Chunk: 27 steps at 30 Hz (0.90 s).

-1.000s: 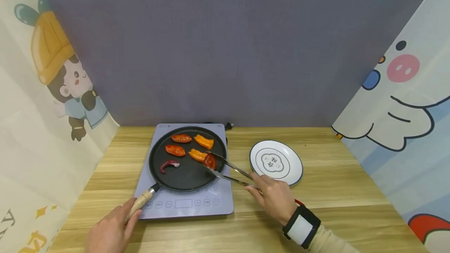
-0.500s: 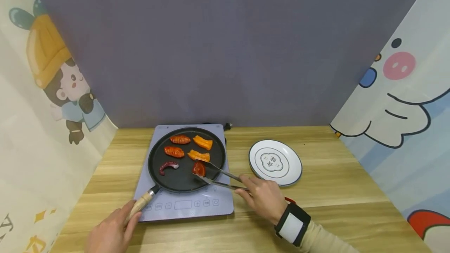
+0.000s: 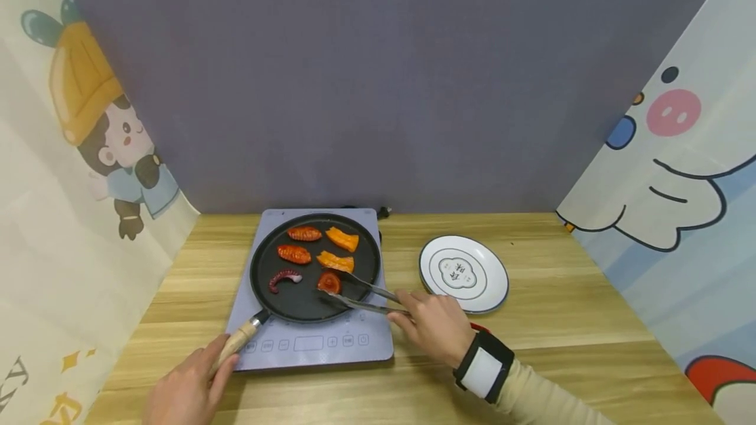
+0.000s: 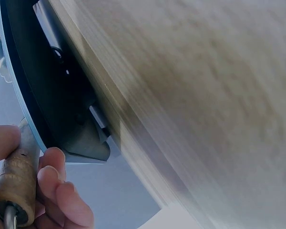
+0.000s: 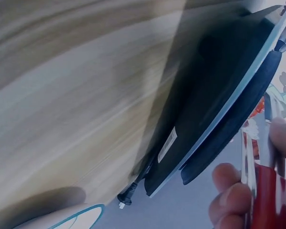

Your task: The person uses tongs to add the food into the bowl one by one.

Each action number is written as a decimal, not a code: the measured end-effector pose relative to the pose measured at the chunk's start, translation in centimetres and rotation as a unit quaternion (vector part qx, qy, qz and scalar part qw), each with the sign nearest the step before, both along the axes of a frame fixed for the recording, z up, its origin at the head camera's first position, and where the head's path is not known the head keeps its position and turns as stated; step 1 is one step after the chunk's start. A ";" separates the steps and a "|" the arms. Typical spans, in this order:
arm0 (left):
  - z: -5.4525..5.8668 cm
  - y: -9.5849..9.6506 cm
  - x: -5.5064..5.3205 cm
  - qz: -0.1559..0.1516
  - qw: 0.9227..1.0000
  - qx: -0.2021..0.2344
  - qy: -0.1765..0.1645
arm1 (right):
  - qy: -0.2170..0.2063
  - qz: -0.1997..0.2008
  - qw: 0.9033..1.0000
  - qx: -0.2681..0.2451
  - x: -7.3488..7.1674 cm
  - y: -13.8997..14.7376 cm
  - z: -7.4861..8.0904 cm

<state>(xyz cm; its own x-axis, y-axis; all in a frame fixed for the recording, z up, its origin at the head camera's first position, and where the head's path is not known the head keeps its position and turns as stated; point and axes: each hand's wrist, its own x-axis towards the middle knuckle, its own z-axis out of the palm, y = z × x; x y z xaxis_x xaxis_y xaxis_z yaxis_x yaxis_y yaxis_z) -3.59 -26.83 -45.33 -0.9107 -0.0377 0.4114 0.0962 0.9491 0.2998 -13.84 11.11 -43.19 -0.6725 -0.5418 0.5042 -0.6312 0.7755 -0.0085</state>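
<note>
My left hand [image 3: 188,382] grips the wooden handle [image 3: 236,341] of a flat black frying pan [image 3: 307,307]; in the left wrist view the fingers curl round the handle [image 4: 20,176]. My right hand [image 3: 436,325] holds metal tongs [image 3: 369,307], whose red grip [image 5: 269,198] shows in the right wrist view. The tongs' tips are on either side of a round red piece of food [image 3: 329,283] at the pan's lower right. Above it lie two orange strips [image 3: 335,262]. To the left are two reddish-orange scored pieces [image 3: 294,254] and a purple octopus tentacle [image 3: 285,279].
The pan sits on a pale induction cooktop [image 3: 378,346] with touch buttons along its front. Right of it, a white blue-rimmed plate [image 3: 493,267] stands on the wooden table [image 3: 561,281]. A black plug [image 3: 384,212] lies behind the cooktop, against the grey back panel [image 3: 378,84].
The tongs and the red piece have moved left and toward the front of the pan, away from the lower orange strip. My left hand keeps its grip on the handle.
</note>
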 end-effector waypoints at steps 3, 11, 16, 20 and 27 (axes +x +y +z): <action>0.1 0.0 -0.1 -0.001 1.000 0.002 -0.001 | -0.014 -0.005 1.000 0.005 -0.1 -0.1 0.2; -0.1 -0.2 -0.1 -0.003 1.000 0.000 -0.002 | -0.029 -0.018 0.999 0.004 0.1 -0.2 0.5; -0.1 -0.2 -0.1 -0.003 1.000 0.001 -0.012 | -0.027 -0.019 0.999 0.003 0.3 0.0 0.6; -0.1 -0.1 -0.1 -0.004 1.000 0.000 -0.014 | -0.030 -0.023 0.999 -0.005 0.4 0.4 0.6; -0.3 -0.2 -0.1 -0.007 1.000 -0.002 -0.001 | -0.028 -0.017 0.999 -0.024 0.3 0.8 0.4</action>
<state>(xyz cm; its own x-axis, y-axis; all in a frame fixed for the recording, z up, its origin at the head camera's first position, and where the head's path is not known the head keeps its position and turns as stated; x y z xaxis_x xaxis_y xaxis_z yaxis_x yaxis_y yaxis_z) -3.73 -27.04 -45.61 -0.9122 -0.0235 0.4092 0.1087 0.9487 0.2970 -13.56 11.88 -42.77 -0.7180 -0.4941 0.4902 -0.6016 0.7947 -0.0801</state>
